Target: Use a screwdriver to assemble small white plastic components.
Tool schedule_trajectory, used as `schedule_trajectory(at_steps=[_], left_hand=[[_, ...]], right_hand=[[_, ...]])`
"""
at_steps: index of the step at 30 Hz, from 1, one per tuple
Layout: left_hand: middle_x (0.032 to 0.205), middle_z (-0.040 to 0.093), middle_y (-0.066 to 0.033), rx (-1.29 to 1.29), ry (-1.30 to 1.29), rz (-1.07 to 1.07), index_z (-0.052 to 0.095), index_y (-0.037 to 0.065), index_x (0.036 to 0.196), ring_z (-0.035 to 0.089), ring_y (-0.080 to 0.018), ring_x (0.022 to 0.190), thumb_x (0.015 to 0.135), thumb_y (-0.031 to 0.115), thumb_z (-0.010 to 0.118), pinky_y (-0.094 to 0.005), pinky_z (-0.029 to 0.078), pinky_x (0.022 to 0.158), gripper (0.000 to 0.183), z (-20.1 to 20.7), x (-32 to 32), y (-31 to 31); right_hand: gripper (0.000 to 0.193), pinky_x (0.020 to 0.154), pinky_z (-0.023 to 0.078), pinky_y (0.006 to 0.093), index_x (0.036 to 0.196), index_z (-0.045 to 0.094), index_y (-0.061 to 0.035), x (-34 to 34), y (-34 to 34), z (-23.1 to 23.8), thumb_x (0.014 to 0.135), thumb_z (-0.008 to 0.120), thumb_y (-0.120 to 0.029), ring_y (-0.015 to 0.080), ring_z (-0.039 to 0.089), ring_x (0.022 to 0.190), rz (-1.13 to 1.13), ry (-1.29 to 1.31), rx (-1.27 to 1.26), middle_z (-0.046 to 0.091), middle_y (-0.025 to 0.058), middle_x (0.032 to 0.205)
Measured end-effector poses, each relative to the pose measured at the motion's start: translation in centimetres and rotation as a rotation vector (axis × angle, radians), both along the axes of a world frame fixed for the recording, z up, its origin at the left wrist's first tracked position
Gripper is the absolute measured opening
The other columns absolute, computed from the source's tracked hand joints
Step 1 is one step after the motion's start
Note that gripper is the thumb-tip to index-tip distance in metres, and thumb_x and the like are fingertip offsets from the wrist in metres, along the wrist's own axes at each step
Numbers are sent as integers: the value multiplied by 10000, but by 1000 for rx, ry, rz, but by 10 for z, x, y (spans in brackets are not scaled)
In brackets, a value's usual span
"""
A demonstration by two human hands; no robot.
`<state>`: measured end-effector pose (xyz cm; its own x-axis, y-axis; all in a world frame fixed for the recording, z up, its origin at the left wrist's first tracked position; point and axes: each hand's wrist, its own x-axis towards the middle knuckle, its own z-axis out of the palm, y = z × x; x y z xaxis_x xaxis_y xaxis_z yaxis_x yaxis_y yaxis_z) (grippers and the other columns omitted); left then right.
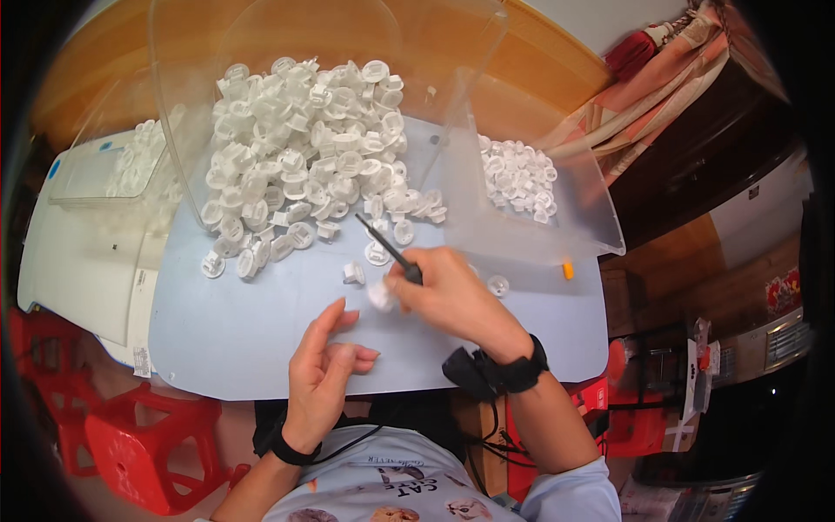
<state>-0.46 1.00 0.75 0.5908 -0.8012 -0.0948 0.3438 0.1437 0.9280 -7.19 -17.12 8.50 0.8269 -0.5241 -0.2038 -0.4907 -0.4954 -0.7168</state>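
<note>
My right hand (444, 287) is closed round a slim black tool (391, 248) whose thin tip points up and to the left; its exact kind is unclear. Just under those fingers is a blurred white plastic part (380, 296); whether the fingers touch it I cannot tell. Lower and to the left, my left hand (322, 365) holds nothing, its fingers curved and apart. A single white round plastic part (353, 273) lies on the table between the hands and a large heap of similar white parts (304, 148). Another small clear-white part (497, 286) sits right of my right hand.
The heap spills from a large clear plastic bin (187, 113) onto the pale blue table (235, 339). At right, a translucent bin (548, 239) has smaller white pieces (519, 178) and an orange piece (568, 271) beside it. Red stools (143, 444) stand at lower left.
</note>
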Motion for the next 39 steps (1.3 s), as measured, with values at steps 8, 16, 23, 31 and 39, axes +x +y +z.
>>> schedule_trajectory(at_steps=[8, 16, 23, 31, 39], left_hand=[[1099, 551, -103, -49, 21, -103, 519, -30, 1270, 640, -149, 826, 954, 22, 476, -252, 538, 728, 324, -5, 6, 0], [942, 623, -105, 2, 95, -17, 562, -57, 1194, 633, -134, 746, 974, 71, 484, -248, 545, 663, 266, 1, 3, -2], [1017, 581, -99, 44, 36, -99, 540, -49, 1254, 629, -131, 788, 984, 107, 475, -236, 536, 677, 319, 5, 7, -2], [1023, 568, -77, -1, 6, -119, 551, -39, 1233, 616, -118, 797, 1005, 159, 443, -231, 521, 712, 321, 2, 9, 0], [898, 607, -63, -16, 113, -133, 562, -38, 1175, 593, -97, 753, 1006, 180, 446, -221, 501, 675, 299, 2, 11, -2]], right_hand=[[205, 390, 322, 187, 885, 630, -41, -16, 29, -17, 909, 612, -244, 28, 446, 447, -69, 8, 644, 593, -14, 637], [169, 507, 374, 238, 906, 612, -8, -33, 43, -23, 901, 633, -175, 53, 444, 572, 69, -240, 279, 567, -27, 654], [200, 465, 403, 281, 848, 584, 22, -35, 41, -21, 914, 602, -166, 90, 514, 513, -161, -206, 461, 567, 56, 588], [180, 464, 377, 200, 897, 596, 9, -36, 48, -26, 926, 600, -168, 38, 491, 531, -141, -204, 649, 593, 12, 640], [187, 492, 401, 232, 858, 584, 34, -36, 44, -21, 916, 589, -144, 51, 492, 569, -78, -94, 618, 574, 19, 625]])
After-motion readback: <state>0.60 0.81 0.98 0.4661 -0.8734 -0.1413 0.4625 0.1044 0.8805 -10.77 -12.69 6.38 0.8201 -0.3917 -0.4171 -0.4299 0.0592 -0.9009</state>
